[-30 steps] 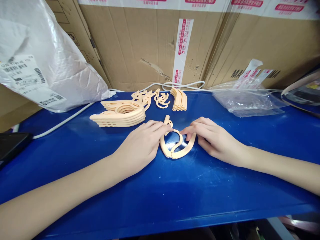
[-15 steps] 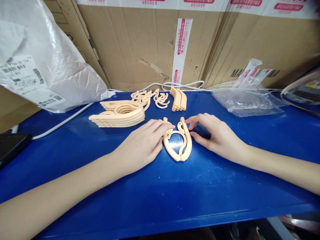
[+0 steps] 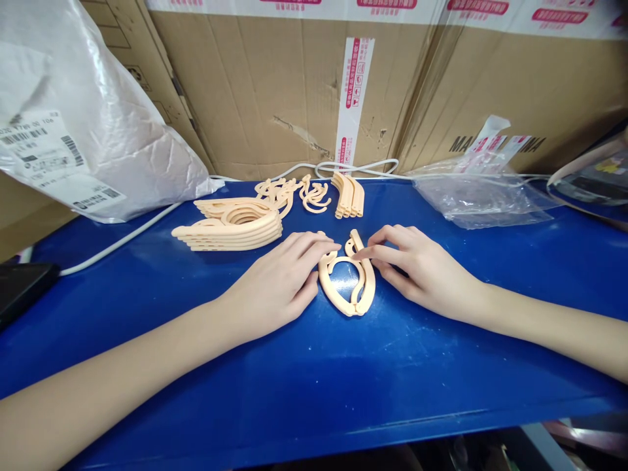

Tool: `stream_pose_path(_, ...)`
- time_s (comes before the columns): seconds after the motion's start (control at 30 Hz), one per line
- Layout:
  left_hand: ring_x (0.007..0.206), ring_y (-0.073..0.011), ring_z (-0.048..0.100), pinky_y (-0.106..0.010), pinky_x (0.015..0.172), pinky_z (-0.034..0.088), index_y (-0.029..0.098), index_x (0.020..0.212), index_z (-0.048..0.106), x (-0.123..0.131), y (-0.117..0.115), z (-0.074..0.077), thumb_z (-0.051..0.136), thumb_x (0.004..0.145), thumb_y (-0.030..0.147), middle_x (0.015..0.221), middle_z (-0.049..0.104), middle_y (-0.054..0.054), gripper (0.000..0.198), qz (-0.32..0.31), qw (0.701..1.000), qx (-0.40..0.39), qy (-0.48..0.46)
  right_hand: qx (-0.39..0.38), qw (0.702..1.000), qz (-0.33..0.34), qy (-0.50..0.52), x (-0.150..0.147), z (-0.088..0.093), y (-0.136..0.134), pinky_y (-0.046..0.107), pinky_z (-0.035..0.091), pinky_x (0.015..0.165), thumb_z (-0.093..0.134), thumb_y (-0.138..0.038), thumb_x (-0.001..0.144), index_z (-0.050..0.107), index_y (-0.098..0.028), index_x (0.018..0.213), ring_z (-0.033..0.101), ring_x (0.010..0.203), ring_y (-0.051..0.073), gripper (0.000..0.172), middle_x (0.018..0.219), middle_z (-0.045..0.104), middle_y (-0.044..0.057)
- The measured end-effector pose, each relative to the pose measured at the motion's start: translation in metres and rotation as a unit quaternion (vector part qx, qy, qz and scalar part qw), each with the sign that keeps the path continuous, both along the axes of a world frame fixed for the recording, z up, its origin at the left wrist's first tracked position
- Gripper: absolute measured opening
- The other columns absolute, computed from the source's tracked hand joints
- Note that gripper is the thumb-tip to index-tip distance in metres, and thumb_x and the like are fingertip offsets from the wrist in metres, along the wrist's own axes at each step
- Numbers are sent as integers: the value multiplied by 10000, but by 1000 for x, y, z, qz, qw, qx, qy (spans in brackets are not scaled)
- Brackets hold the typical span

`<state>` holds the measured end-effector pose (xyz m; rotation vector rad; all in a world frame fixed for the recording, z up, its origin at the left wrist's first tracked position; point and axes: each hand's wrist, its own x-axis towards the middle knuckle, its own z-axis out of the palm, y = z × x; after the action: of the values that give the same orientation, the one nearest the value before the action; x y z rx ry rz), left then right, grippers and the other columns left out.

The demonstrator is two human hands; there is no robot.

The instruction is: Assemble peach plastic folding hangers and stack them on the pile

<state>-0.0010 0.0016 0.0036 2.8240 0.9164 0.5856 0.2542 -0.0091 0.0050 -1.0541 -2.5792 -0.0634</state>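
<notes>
A cream plastic folding hanger (image 3: 367, 288), folded into a loop with both arms pointing away from me, lies flat on the blue tabletop. My left hand (image 3: 287, 278) is closed on its left arm, the fingers lying over the upper end and hiding part of it. On the other side, my right hand (image 3: 424, 268) grips the right arm from outside, with a fingertip on top near the inner curved piece. Left of centre lies a neat stack of matching folded hangers (image 3: 245, 234). Behind it are loose curved hook pieces (image 3: 314, 196) and a small stack of curved arm pieces (image 3: 349, 196).
Large cardboard boxes (image 3: 275, 85) line the back of the blue tabletop (image 3: 314, 386). A white plastic parcel bag (image 3: 132, 131) leans at the left, above a dark device (image 3: 24, 288). A white cable (image 3: 122, 239) runs behind. A clear plastic bag (image 3: 471, 203) lies back right.
My right hand has shifted slightly down and inward along the hanger's right arm, its finger now reaching over the arm. My left hand stays in nearly the same place.
</notes>
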Motion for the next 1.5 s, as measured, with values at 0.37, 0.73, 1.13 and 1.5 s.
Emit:
stream_pose_path(0.37,1432,-269,305,-506,1171,304,161,1388,400,0,-5,1,571,779,198,1486,429,-114,634,-30,999,-44,-1,-33,996,84,2,1,2,-1,405,432,877,411,-113,928,608,-213,1248,559,1056,225,389,1203,610,107)
stream_pose_path(0.73,1117,-280,591,-434,961,496,137,1322,478,0,-5,5,710,777,518,1219,623,-128,703,-40,999,-24,9,-132,980,13,148,-4,3,-3,316,471,806,502,-283,945,556,-179,1135,603,907,172,224,1031,663,62)
stream_pose_path(1.13,1163,-294,563,-432,988,474,106,1304,471,-8,2,14,646,851,523,1254,578,-164,640,13,988,154,-12,-452,841,-65,289,0,21,10,249,237,514,638,-512,835,606,-169,722,335,573,88,362,632,430,-37)
stream_pose_path(1.5,1193,-309,545,-458,1031,445,83,1330,443,-8,6,14,596,848,607,1278,574,-185,729,-11,984,175,-5,-490,806,-76,324,1,18,10,259,175,478,682,-499,813,665,-162,776,260,538,71,340,609,414,-48)
